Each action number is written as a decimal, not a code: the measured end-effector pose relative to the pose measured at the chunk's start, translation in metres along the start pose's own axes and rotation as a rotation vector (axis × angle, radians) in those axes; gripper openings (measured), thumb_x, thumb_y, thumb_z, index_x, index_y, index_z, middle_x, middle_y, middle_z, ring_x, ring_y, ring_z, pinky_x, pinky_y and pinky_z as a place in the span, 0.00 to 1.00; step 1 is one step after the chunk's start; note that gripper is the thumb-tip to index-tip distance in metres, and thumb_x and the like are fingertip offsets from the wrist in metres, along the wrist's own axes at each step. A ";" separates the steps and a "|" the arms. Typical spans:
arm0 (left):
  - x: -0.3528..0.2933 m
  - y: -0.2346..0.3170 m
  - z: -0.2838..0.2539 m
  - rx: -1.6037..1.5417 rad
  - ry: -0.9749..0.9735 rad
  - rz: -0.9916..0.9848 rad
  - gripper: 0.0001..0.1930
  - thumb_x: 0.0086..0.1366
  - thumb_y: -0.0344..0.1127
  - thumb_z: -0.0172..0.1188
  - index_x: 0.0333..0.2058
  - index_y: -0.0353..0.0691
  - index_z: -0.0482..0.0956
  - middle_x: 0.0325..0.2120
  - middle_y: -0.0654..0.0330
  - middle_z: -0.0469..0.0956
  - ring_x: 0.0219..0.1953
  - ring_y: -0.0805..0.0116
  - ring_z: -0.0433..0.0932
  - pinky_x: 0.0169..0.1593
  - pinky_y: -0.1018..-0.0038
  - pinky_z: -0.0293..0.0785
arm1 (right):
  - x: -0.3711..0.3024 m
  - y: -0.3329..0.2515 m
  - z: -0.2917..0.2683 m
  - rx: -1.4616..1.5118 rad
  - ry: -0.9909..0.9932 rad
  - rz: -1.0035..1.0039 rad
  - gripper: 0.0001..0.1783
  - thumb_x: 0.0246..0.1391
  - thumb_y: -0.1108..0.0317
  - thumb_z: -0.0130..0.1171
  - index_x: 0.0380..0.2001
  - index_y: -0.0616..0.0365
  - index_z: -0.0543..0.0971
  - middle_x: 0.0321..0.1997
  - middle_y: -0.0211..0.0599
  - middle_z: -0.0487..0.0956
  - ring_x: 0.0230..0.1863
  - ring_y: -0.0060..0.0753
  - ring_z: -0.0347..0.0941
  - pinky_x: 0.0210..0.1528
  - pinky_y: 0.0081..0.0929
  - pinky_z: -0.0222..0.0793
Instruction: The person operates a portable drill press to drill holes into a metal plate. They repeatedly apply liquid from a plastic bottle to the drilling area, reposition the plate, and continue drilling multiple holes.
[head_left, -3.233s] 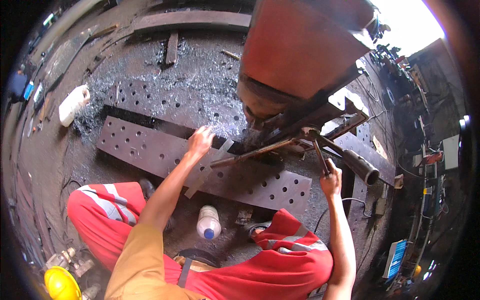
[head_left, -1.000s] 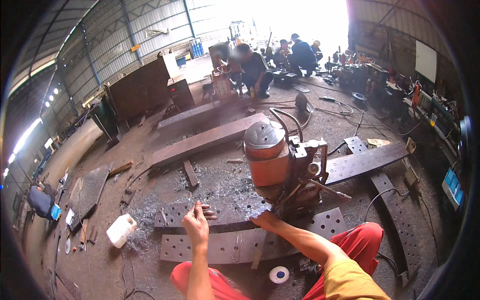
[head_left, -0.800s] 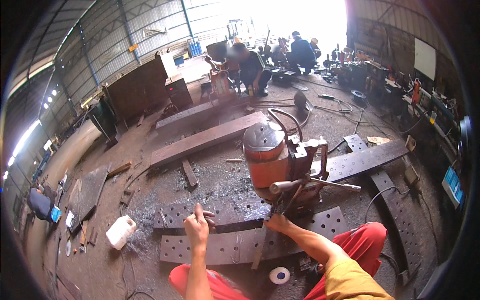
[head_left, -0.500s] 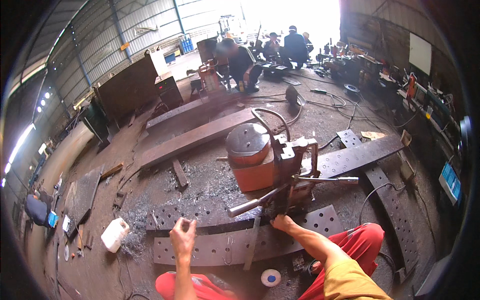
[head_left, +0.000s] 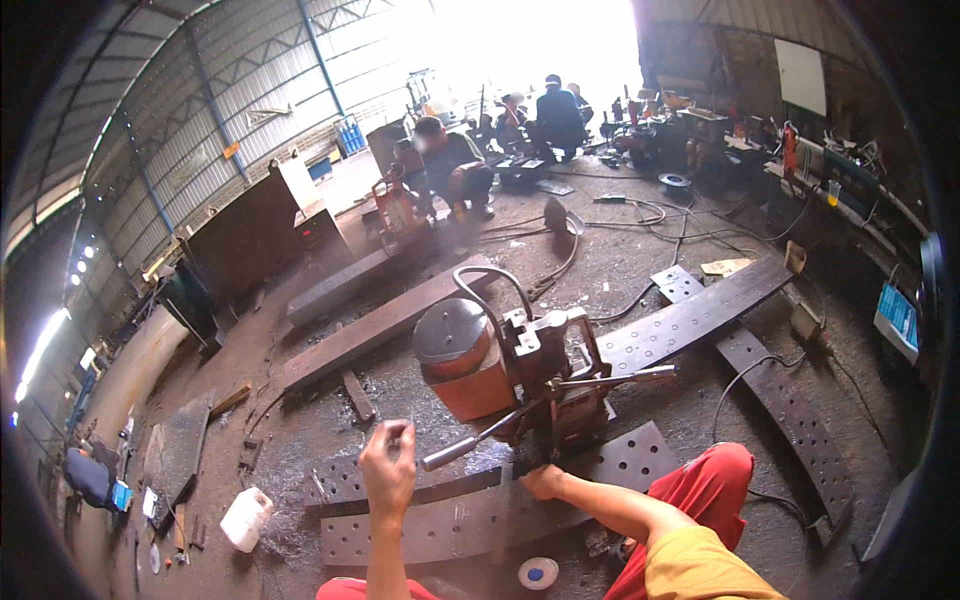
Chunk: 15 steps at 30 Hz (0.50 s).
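At the lower left of the frame sits a white plastic jug (head_left: pixel 245 520). Farther right, the raised left hand (head_left: pixel 387 466) has its fingers curled to the thumb; whether that grip pinches anything, I cannot tell. Just beside it, a grey-tipped lever (head_left: pixel 450 453) slants up to the orange drilling machine (head_left: pixel 468 388), at centre. Below runs a long perforated plate (head_left: pixel 415 525), a narrow dark gap separating its upper edge from the rear plate (head_left: pixel 345 478). Right of the lever, the right hand (head_left: pixel 545 482) is at the machine's base; what its grip holds is hidden. Rightward, floor (head_left: pixel 686 405) stretches between the machine and a slanting perforated plate (head_left: pixel 790 432), with a red-trousered knee (head_left: pixel 720 482) below. Near the right edge, a blue-and-white box (head_left: pixel 897 318) bears blurred print.
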<state>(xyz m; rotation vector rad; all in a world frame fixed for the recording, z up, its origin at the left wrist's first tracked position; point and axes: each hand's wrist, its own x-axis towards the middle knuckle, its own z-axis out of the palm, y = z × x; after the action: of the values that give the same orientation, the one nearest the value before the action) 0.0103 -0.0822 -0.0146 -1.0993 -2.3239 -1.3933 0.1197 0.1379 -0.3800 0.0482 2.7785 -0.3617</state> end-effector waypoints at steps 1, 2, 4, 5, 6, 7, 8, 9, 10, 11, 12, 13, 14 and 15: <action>0.012 0.019 0.009 0.011 -0.008 0.122 0.10 0.70 0.34 0.59 0.36 0.32 0.82 0.33 0.52 0.84 0.35 0.62 0.84 0.40 0.68 0.77 | -0.009 0.001 -0.010 0.031 -0.032 -0.044 0.20 0.54 0.58 0.62 0.47 0.56 0.80 0.45 0.50 0.84 0.49 0.54 0.82 0.48 0.51 0.77; 0.021 0.030 0.016 0.027 -0.096 0.125 0.11 0.70 0.35 0.59 0.37 0.31 0.81 0.35 0.49 0.84 0.38 0.56 0.84 0.44 0.66 0.77 | -0.019 -0.005 -0.028 0.070 -0.064 -0.101 0.21 0.53 0.57 0.63 0.48 0.56 0.80 0.45 0.51 0.84 0.49 0.55 0.81 0.49 0.51 0.77; 0.032 0.030 0.026 0.197 -0.289 -0.008 0.16 0.68 0.44 0.60 0.38 0.35 0.84 0.36 0.47 0.84 0.40 0.49 0.84 0.46 0.61 0.77 | -0.043 -0.026 -0.073 0.015 -0.167 -0.133 0.22 0.53 0.57 0.61 0.50 0.54 0.79 0.47 0.50 0.84 0.50 0.56 0.80 0.49 0.51 0.77; 0.037 0.029 0.037 0.307 -0.387 -0.060 0.17 0.67 0.47 0.59 0.38 0.37 0.85 0.36 0.46 0.84 0.41 0.46 0.84 0.47 0.58 0.77 | -0.059 -0.027 -0.097 0.015 -0.126 -0.141 0.24 0.52 0.56 0.62 0.51 0.52 0.79 0.47 0.49 0.84 0.50 0.55 0.81 0.49 0.50 0.78; 0.039 0.014 0.050 0.449 -0.412 0.010 0.18 0.66 0.48 0.58 0.37 0.38 0.85 0.36 0.45 0.84 0.40 0.44 0.83 0.47 0.56 0.78 | -0.079 -0.030 -0.128 -0.031 -0.157 -0.114 0.24 0.52 0.55 0.62 0.52 0.51 0.79 0.47 0.48 0.84 0.50 0.55 0.81 0.50 0.50 0.78; 0.039 -0.002 0.063 0.593 -0.442 0.077 0.18 0.65 0.49 0.57 0.36 0.39 0.86 0.36 0.43 0.84 0.40 0.42 0.83 0.47 0.54 0.78 | -0.098 -0.029 -0.152 -0.052 -0.138 -0.093 0.25 0.52 0.55 0.61 0.53 0.50 0.79 0.46 0.49 0.84 0.50 0.56 0.81 0.50 0.50 0.78; 0.041 -0.015 0.076 0.681 -0.521 0.100 0.17 0.63 0.47 0.56 0.34 0.39 0.85 0.35 0.42 0.83 0.39 0.40 0.83 0.46 0.53 0.78 | -0.109 -0.013 -0.161 -0.043 -0.101 -0.088 0.24 0.52 0.57 0.60 0.53 0.50 0.79 0.47 0.49 0.84 0.50 0.56 0.81 0.49 0.51 0.78; 0.041 -0.032 0.087 0.708 -0.536 0.118 0.19 0.62 0.49 0.54 0.30 0.38 0.85 0.33 0.44 0.84 0.37 0.42 0.83 0.44 0.53 0.79 | -0.117 -0.008 -0.173 -0.050 -0.102 0.023 0.24 0.53 0.57 0.60 0.53 0.50 0.79 0.46 0.48 0.84 0.49 0.55 0.81 0.48 0.51 0.78; 0.042 -0.052 0.090 0.754 -0.625 0.087 0.24 0.65 0.52 0.51 0.24 0.38 0.84 0.28 0.46 0.85 0.33 0.46 0.85 0.42 0.56 0.79 | -0.129 -0.016 -0.201 -0.040 -0.101 0.056 0.23 0.53 0.58 0.61 0.53 0.50 0.79 0.44 0.49 0.85 0.47 0.55 0.82 0.47 0.51 0.78; 0.052 -0.055 0.099 0.541 -0.924 0.010 0.32 0.70 0.58 0.47 0.20 0.37 0.83 0.23 0.48 0.84 0.28 0.53 0.85 0.42 0.61 0.80 | -0.135 0.010 -0.190 -0.026 -0.048 0.092 0.24 0.52 0.59 0.62 0.53 0.51 0.79 0.41 0.51 0.85 0.45 0.57 0.82 0.45 0.51 0.79; 0.053 -0.027 0.085 0.374 -1.059 -0.224 0.39 0.70 0.67 0.45 0.20 0.36 0.84 0.20 0.50 0.84 0.25 0.60 0.84 0.41 0.64 0.79 | -0.145 0.008 -0.198 -0.005 -0.002 0.144 0.23 0.52 0.59 0.63 0.52 0.53 0.79 0.40 0.53 0.84 0.44 0.58 0.82 0.44 0.52 0.79; 0.056 -0.012 0.081 0.352 -1.143 -0.324 0.40 0.68 0.71 0.48 0.25 0.33 0.85 0.20 0.53 0.83 0.24 0.64 0.84 0.36 0.67 0.79 | -0.159 0.009 -0.204 0.010 0.111 0.137 0.16 0.52 0.69 0.55 0.44 0.57 0.81 0.38 0.52 0.85 0.42 0.57 0.83 0.41 0.51 0.80; 0.056 -0.009 0.084 0.262 -1.181 -0.433 0.38 0.67 0.69 0.53 0.30 0.32 0.85 0.19 0.56 0.81 0.23 0.68 0.81 0.31 0.72 0.77 | -0.163 0.018 -0.196 0.035 0.119 0.226 0.14 0.54 0.69 0.55 0.43 0.58 0.81 0.38 0.54 0.85 0.42 0.58 0.83 0.42 0.52 0.80; 0.057 -0.007 0.081 0.257 -1.190 -0.458 0.33 0.66 0.66 0.59 0.34 0.33 0.84 0.20 0.60 0.77 0.22 0.71 0.78 0.28 0.75 0.74 | -0.169 0.012 -0.202 0.027 0.109 0.254 0.14 0.56 0.68 0.55 0.44 0.59 0.80 0.38 0.55 0.84 0.42 0.59 0.83 0.42 0.51 0.80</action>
<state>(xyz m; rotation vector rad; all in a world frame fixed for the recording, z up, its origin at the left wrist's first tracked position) -0.0197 0.0104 -0.0323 -1.6492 -3.5984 -0.4286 0.2139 0.2025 -0.1423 0.4354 2.8272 -0.3393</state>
